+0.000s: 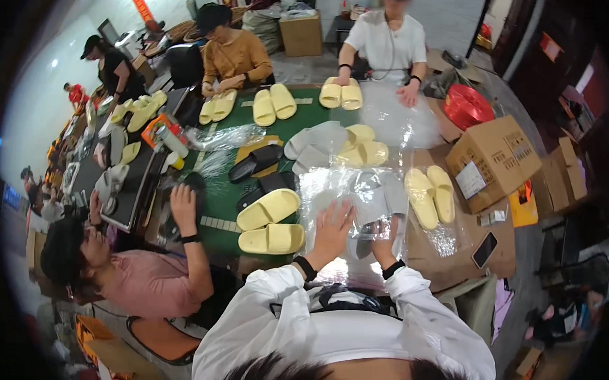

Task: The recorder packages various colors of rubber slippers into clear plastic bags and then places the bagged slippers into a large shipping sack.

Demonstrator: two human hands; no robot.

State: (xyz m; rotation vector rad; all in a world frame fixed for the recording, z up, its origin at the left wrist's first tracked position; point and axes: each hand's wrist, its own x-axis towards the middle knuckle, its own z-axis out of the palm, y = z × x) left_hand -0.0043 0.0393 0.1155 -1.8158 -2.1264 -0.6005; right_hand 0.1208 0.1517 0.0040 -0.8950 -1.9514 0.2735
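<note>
Head view: going left to right, a co-worker in pink (152, 285) sits at our near left with a hand (181, 207) flat on the green table (217, 189). Next come two yellow slippers (270, 222) lying side by side, just left of our hands. Our left hand (331, 226) is spread out, fingers loose, pressing flat on a clear bag (348, 192) with a grey slipper (380, 203) inside. Our right hand (382, 242) is at the bag's near edge, fingers curled on the plastic, though we can't tell how tight the pinch is. Right of the bag sits another yellow pair (431, 194) on plastic, then a phone (485, 249) near the edge, and a cardboard box (499, 161) farther right.
</note>
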